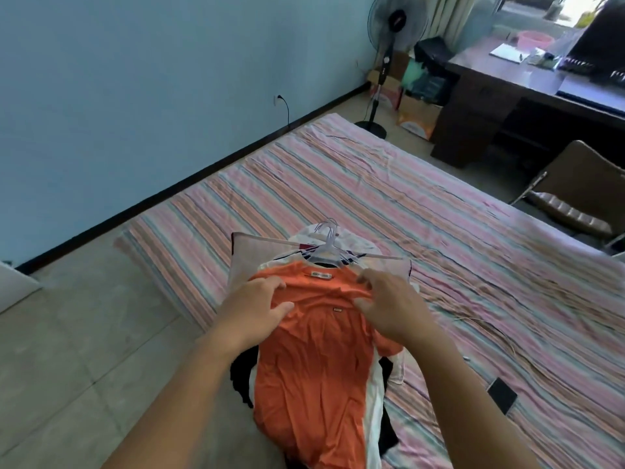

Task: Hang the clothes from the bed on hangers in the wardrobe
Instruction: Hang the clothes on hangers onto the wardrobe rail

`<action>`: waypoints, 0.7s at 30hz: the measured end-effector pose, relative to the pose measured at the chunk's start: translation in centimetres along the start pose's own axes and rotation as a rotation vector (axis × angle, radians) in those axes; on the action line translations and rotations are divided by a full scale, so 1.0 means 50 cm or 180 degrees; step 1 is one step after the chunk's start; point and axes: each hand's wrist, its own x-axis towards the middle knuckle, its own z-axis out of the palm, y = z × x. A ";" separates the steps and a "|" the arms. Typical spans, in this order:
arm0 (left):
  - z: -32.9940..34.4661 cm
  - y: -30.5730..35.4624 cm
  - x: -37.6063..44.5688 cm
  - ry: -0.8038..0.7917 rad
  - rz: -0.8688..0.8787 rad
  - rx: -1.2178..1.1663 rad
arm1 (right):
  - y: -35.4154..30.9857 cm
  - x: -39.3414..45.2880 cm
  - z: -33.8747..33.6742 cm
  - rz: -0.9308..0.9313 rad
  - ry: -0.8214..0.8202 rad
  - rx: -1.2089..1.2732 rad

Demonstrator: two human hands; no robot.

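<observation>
Gripping orange shirt (314,360): left hand (257,304), right hand (389,308).

An orange shirt (314,360) is seen lying on top of a pile of clothes (378,394) at the corner of the bed (439,204), which is covered in a striped sheet. Its collar is gripped on one side by the left hand (257,306) and on the other by the right hand (389,306). White hangers (326,248) are laid just beyond the collar. A black phone (503,396) is seen on the sheet.

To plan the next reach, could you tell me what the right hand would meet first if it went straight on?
Probably the white hangers, just past the right hand and the orange shirt; depth is unclear.
</observation>
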 end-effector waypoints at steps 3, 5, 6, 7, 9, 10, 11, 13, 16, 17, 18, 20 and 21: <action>0.041 0.001 0.086 -0.0079 -0.0117 -0.0018 | 0.063 0.068 0.016 0.0030 0.0008 -0.0007; 0.073 -0.007 0.142 -0.0113 -0.0195 0.0011 | 0.100 0.113 0.031 0.0080 -0.0011 0.0004; 0.090 -0.012 0.171 -0.0148 -0.0238 0.0018 | 0.116 0.137 0.039 0.0101 -0.0047 -0.0002; 0.107 -0.018 0.198 -0.0187 -0.0285 0.0003 | 0.131 0.160 0.048 0.0114 -0.0096 -0.0005; 0.139 -0.028 0.251 -0.0258 -0.0379 -0.0033 | 0.158 0.205 0.069 0.0128 -0.0153 -0.0007; 0.156 -0.033 0.277 -0.0291 -0.0418 -0.0030 | 0.169 0.227 0.080 0.0135 -0.0175 -0.0013; 0.172 -0.038 0.302 -0.0321 -0.0456 -0.0020 | 0.181 0.247 0.092 0.0128 -0.0205 -0.0029; 0.205 -0.051 0.351 -0.0352 -0.0507 0.0019 | 0.203 0.286 0.121 0.0086 -0.0281 -0.0060; 0.255 -0.077 0.417 -0.0309 -0.0528 0.0126 | 0.240 0.340 0.170 0.0091 -0.0311 0.0004; 0.270 -0.087 0.437 -0.0301 -0.0544 0.0188 | 0.254 0.357 0.189 0.0144 -0.0295 0.0036; 0.285 -0.098 0.454 -0.0309 -0.0571 0.0272 | 0.269 0.373 0.209 0.0221 -0.0274 0.0077; 0.310 -0.124 0.488 -0.0303 -0.0582 0.0429 | 0.295 0.405 0.250 0.0406 -0.0231 0.0202; 0.322 -0.138 0.504 -0.0274 -0.0578 0.0460 | 0.306 0.421 0.271 0.0489 -0.0237 0.0232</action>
